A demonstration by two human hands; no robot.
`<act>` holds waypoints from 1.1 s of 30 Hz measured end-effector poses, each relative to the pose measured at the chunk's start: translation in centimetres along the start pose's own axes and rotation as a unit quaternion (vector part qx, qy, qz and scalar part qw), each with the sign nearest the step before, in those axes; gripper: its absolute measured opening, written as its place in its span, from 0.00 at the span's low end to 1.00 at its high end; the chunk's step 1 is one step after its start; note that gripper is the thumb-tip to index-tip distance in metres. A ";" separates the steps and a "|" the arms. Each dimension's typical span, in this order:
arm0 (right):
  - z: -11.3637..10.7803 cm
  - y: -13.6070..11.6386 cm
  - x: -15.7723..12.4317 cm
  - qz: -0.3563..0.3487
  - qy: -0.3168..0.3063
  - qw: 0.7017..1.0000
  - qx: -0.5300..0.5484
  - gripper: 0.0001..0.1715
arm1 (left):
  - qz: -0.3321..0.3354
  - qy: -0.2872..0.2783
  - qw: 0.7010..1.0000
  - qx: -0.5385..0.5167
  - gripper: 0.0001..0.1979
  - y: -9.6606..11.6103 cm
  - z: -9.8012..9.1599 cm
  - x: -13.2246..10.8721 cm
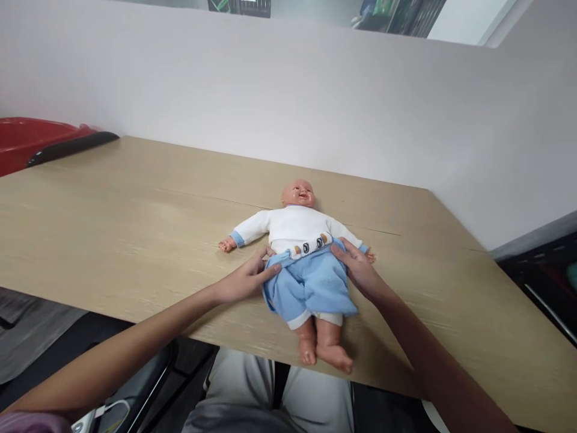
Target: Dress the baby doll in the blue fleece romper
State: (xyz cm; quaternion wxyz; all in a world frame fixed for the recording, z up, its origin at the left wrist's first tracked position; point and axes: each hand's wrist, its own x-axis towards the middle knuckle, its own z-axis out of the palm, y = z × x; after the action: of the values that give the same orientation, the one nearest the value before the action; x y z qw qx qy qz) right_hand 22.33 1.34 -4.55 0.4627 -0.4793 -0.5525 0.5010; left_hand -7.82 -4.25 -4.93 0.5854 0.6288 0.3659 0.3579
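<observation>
A baby doll (300, 222) lies on its back on the wooden table, head toward the wall and bare feet near the front edge. It wears a white long-sleeved top with blue cuffs. Light blue doll shorts (311, 282) cover its hips and upper legs, with a patterned white band along the waist. My left hand (252, 273) pinches the waistband at the left side, thumb on top. At the right side of the waist, my right hand (356, 264) grips the other end of the band, beside the doll's arm. Some fingertips are hidden behind the cloth.
The table (148, 222) reaches back to a white wall (252, 96). A red plastic tub (36, 141) stands beyond its left end. Dark crate-like objects (545, 270) are at the right. My legs (243, 379) are under the front edge, with a chair at the left.
</observation>
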 end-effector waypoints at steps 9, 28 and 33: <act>1.4 0.5 1.9 -0.135 -0.028 0.987 -0.086 0.22 | 0.071 0.100 0.971 0.205 0.19 0.8 -2.8 1.7; 1.5 2.4 4.2 -0.127 0.102 0.986 -0.041 0.29 | 0.062 0.107 0.987 0.102 0.22 0.3 -3.9 7.9; 1.4 1.8 2.9 -0.152 0.075 0.979 -0.112 0.25 | 0.083 0.112 0.990 0.029 0.22 0.2 -4.1 7.1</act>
State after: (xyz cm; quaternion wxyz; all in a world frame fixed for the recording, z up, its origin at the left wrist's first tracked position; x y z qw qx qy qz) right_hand 20.73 4.14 -6.32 0.5166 -0.4749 -0.6354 0.3222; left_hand -7.99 3.95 -4.32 0.4909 0.6295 0.3856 0.4626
